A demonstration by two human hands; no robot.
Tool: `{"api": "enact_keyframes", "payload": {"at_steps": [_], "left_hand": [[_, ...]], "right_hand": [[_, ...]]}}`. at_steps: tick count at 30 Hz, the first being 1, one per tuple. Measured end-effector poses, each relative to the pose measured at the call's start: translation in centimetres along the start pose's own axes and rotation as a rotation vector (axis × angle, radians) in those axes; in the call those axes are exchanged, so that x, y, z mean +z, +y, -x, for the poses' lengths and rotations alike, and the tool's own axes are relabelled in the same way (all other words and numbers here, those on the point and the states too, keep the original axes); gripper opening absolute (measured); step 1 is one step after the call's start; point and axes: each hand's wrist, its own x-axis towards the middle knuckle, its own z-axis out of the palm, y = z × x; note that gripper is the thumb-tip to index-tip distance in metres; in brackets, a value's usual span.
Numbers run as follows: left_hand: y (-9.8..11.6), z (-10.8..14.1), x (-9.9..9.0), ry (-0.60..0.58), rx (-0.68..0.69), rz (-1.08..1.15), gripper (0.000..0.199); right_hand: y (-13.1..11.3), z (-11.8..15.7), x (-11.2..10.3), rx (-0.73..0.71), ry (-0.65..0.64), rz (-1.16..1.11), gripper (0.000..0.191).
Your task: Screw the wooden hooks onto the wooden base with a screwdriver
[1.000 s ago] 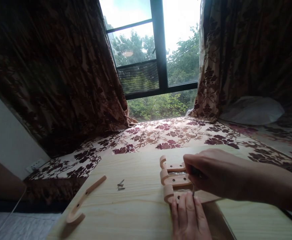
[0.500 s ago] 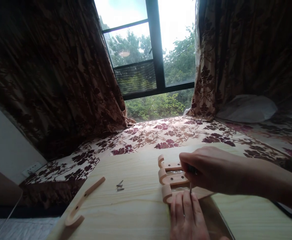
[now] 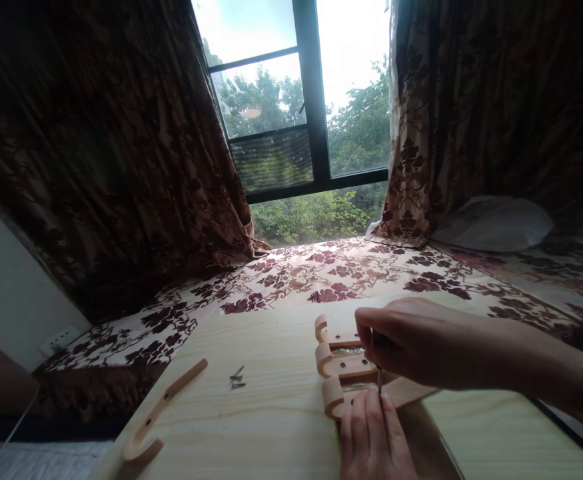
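My right hand (image 3: 416, 337) is closed around the dark handle of a screwdriver, mostly hidden in the fist. Its thin metal shaft (image 3: 380, 380) points down to the fingertips of my left hand (image 3: 374, 433). Those fingers are pressed together on the nearest wooden hook (image 3: 333, 397), holding it down; the screwdriver's tip is hidden there. Two more wooden hooks lie parallel beyond it, the middle hook (image 3: 327, 360) and the far hook (image 3: 322, 327), with dark spots at their holes. The hooks lie over a brown strip (image 3: 424, 433), partly under my left hand.
A loose wooden hook (image 3: 158, 413) lies at the left of the pale wooden board (image 3: 271, 427). Several screws (image 3: 238, 378) lie between it and my hands. Behind are a floral-covered ledge (image 3: 331, 267), patterned curtains (image 3: 171, 133) and a window (image 3: 316, 100).
The view has shifted slightly. My right hand keeps its grip on the screwdriver over the nearest hook, with its wrist slightly turned. My left hand stays on that hook.
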Motion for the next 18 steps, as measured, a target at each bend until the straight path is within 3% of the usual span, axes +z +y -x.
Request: {"api": "enact_keyframes", "payload": {"at_steps": [2,4,13,18], "left_hand": [[0.1,0.3,0.9,0.102,-0.004,-0.064,0.025],[0.2,0.5,1.5,0.174,-0.004,-0.106,0.018],[0.5,-1.1,0.9,0.189,-0.003,-0.129,0.035],[0.2,-2.5,-0.1,0.184,0.090,-0.155,0.037]], "right_hand": [[0.2,0.2,-0.1,-0.020,-0.006,-0.014,0.009],[0.2,0.4,-0.3,-0.030,-0.023,-0.001,0.012],[0.8,0.2,-0.1,0.031,-0.049,-0.003,0.011],[0.8,0.8,-1.3,0.002,-0.086,-0.001,0.016]]}}
